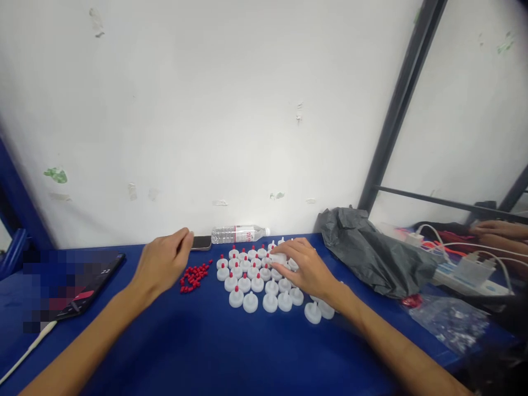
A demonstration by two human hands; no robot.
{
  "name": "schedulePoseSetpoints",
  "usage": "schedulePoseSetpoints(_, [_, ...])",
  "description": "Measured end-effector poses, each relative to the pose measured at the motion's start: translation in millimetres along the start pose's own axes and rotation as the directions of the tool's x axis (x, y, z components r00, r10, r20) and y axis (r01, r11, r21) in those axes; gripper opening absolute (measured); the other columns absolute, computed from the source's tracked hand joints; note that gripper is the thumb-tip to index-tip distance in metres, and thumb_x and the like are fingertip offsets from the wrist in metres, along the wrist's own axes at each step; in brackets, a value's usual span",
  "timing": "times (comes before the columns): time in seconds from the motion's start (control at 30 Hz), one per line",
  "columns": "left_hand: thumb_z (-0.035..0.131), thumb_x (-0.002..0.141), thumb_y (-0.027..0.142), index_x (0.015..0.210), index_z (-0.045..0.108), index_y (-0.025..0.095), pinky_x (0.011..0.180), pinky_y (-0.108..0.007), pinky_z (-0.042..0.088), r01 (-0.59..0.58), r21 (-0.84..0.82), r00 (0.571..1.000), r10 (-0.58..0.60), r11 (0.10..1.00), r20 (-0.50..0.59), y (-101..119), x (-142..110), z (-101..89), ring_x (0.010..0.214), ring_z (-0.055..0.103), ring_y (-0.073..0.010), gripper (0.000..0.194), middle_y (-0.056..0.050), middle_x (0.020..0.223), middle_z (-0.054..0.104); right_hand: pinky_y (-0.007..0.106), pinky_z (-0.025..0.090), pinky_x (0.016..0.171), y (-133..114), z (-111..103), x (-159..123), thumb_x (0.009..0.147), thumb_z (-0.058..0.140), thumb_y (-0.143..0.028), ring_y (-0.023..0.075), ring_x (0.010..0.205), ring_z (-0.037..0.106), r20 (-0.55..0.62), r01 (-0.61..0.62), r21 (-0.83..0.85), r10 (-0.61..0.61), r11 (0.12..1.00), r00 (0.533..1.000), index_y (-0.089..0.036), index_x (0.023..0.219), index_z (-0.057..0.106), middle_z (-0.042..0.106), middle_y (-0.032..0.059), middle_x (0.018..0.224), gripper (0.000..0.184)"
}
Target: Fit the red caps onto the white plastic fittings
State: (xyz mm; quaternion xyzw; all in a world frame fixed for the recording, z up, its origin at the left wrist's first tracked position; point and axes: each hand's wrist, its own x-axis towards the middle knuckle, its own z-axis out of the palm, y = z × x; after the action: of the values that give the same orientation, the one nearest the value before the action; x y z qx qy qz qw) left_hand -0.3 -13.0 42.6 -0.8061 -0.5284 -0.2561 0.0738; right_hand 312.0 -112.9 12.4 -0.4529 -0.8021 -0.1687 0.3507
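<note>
My right hand [307,267] reaches over the group of white nozzle caps, thumb and fingers closed round one white nozzle cap [279,257] that lies on its side in the grip. Below it, several more white nozzle caps [250,302] stand upright in rough rows; many on the left have small red tips [236,289], while those nearer me and to the right are bare. My left hand [163,263] hovers above the pile of loose red tips [193,276], fingers curled in. Whatever it holds, if anything, is hidden.
Behind the caps, a clear plastic bottle [241,234] lies against the wall beside a phone [201,243]. At left is a tablet [93,286] with a white cable. A grey plastic bag [371,253], a power strip [474,278] and a clear bag [449,322] occupy the right. Another person's hand [501,228] shows there.
</note>
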Motion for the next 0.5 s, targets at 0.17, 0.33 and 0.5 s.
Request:
schedulePoseSetpoints(0.17, [0.036,0.096,0.034,0.084,0.058,0.018,0.063,-0.031,0.037,0.074,0.238,0.952,-0.14,0.968,0.273,-40,13,15.4,0.081,0.065,-0.0284,0.03,-0.014,0.092,0.071,0.041,0.043,0.1,-15,3,-1,0.096,0.06,-0.022,0.0191,0.098,0.066,0.097,0.063,0.114,-0.074,0.991,0.993,-0.023,0.107,0.059,0.072,0.0034,0.108,0.012])
schedulePoseSetpoints(0.33, [0.05,0.085,0.021,0.084,0.063,0.019,0.063,-0.029,0.038,0.06,0.23,0.889,-0.157,0.971,0.43,-47,10,29.9,0.081,0.067,-0.026,0.013,-0.011,0.094,0.073,0.042,0.041,0.101,-21,3,-2,0.098,0.06,-0.029,0.0211,0.11,0.062,0.143,0.112,0.136,-0.132,0.984,0.981,-0.023,0.101,0.063,0.07,0.0061,0.114,0.007])
schedulePoseSetpoints(0.5, [0.048,0.083,0.016,0.091,0.064,0.021,0.065,-0.03,0.038,0.04,0.212,0.881,-0.134,0.976,0.453,-45,9,28.7,0.085,0.066,-0.0266,0.019,-0.01,0.099,0.071,0.039,0.044,0.094,-20,1,-2,0.096,0.064,-0.032,0.019,0.096,0.062,0.155,0.093,0.124,-0.112,0.988,0.982,-0.022,0.098,0.068,0.07,0.0048,0.1,0.011])
